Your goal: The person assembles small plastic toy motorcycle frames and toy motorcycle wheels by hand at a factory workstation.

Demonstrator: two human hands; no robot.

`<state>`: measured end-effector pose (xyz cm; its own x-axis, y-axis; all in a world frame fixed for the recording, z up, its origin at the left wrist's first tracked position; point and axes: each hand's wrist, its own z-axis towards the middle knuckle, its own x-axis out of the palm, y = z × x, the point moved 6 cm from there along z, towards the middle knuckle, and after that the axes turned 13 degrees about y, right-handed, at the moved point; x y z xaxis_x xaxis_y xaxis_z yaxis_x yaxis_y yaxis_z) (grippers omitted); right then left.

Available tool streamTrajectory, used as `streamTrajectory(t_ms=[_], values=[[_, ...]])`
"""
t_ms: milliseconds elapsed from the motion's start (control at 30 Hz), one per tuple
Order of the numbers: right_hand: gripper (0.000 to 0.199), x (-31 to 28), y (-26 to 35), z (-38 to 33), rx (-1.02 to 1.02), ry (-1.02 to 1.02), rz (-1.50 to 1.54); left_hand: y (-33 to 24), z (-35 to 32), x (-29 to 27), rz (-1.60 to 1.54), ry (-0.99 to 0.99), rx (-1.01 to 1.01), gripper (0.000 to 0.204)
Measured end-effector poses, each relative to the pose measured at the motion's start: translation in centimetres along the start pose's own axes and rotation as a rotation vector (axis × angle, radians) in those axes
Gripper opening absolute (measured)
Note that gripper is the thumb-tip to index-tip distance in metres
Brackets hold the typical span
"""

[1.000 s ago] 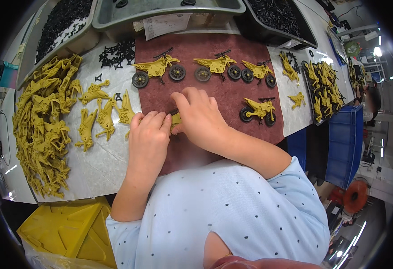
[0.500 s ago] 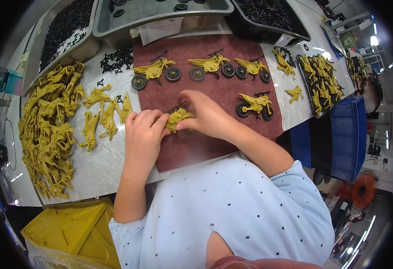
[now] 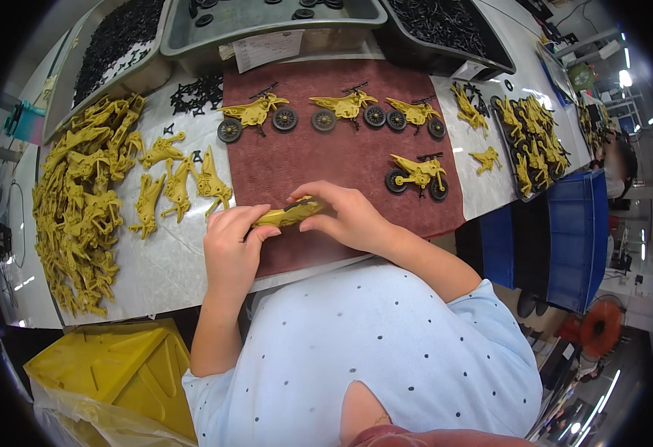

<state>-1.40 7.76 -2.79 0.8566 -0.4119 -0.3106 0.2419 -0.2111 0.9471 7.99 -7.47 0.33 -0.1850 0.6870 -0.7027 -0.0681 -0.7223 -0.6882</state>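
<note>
Both hands grip one yellow toy motorcycle body (image 3: 280,216) above the near part of a dark red cloth (image 3: 311,167). My left hand (image 3: 233,242) pinches its left end between thumb and fingers. My right hand (image 3: 352,220) closes on the other end, where a small black part shows by the fingertips; the fingers partly cover it. Several toy motorcycles, such as one with two black wheels (image 3: 418,173), lie farther back on the cloth. Left of my left hand, a few loose yellow bodies (image 3: 177,190) rest on the table.
A big heap of yellow bodies (image 3: 88,208) covers the left side. At the back stand a grey bin with wheels (image 3: 267,37), a left bin of black parts (image 3: 121,78) and a black bin (image 3: 446,56). A tray of yellow parts (image 3: 524,186) lies right, above blue crates (image 3: 576,238).
The yellow body has turned in my hands and now lies lengthwise between them. Both hands have shifted slightly down, and the right fingers have come lower round its end.
</note>
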Motion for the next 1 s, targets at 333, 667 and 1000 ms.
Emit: streamTrajectory(t_ms=[333,667,1000], values=[[0.030,-0.2,0.3,-0.3,-0.047,-0.131,-0.127,-0.8,-0.1,0.6,0.061,-0.128,0.048,0.023],[0.085,-3.9,0.1,-1.3,-0.096,0.125,0.721,2.5,0.3,2.0,-0.968,0.252,-0.379,0.023],[0.029,-4.1,2.8,-2.3,-0.466,0.010,-0.068,0.7,1.0,3.8,-1.119,0.499,-0.363,0.033]])
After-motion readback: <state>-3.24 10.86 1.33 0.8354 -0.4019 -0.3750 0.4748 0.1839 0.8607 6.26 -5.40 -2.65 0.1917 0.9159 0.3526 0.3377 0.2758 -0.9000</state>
